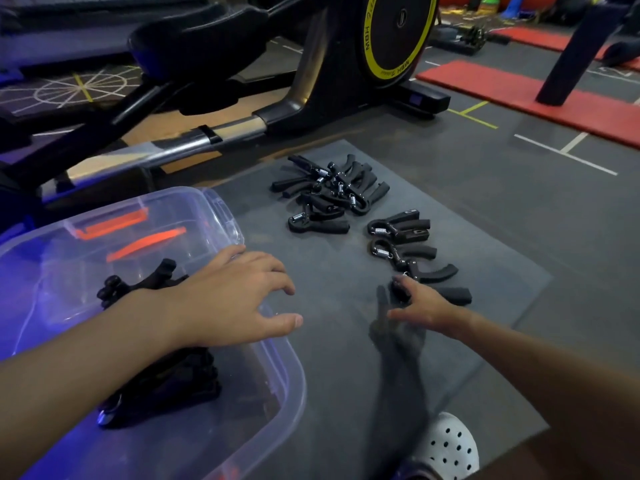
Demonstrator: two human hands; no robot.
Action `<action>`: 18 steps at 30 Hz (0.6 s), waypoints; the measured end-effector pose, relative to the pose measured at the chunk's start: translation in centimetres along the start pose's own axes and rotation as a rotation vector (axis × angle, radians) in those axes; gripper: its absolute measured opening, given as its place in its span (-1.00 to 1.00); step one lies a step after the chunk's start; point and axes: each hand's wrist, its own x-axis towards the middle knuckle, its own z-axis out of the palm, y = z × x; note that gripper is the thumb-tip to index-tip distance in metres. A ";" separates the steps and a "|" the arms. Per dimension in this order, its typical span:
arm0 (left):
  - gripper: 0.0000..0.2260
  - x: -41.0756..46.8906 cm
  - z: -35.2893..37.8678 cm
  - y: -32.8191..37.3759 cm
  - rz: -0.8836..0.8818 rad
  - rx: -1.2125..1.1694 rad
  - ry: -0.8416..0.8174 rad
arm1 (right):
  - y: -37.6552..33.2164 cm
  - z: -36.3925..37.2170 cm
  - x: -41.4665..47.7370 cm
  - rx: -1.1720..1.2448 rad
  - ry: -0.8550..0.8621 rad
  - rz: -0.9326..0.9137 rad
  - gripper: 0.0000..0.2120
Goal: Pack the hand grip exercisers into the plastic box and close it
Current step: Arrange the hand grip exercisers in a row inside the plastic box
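My left hand (235,292) hangs over the right rim of the clear plastic box (294,372), fingers spread and loosely bent, holding nothing. The box stands at the mat's left edge, open at the top. Several black exercisers already lie inside (173,379), partly hidden under my forearm. Two orange clips (145,240) show through its far wall.

My right hand (427,306) reaches out low over the grey mat (502,244), fingers stretched and thumb apart, with nothing gripped. My fingertips are at the head of the nearest exerciser (450,293); I cannot tell whether they touch it. That one closes a short row of exercisers (401,233) running away from me through the mat's middle. A tangled pile of exercisers (332,188) lies nearer the mat's far edge, just left of the row.

Beyond the far edge stands an elliptical trainer (394,36). A white perforated clog (450,445) sits at the mat's near edge.
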 end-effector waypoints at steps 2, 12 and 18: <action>-0.41 0.0 0.0 0.0 0.004 0.004 0.001 | -0.5 0.4 -0.3 -0.008 -0.029 -0.020 -0.17; -0.46 -0.1 0.1 0.1 0.002 -0.003 -0.010 | -2.1 2.6 -1.2 0.052 -0.066 -0.155 -0.30; -0.50 -0.1 0.0 0.0 -0.007 -0.002 -0.013 | -0.5 1.5 -1.3 -0.417 0.014 -0.082 -0.10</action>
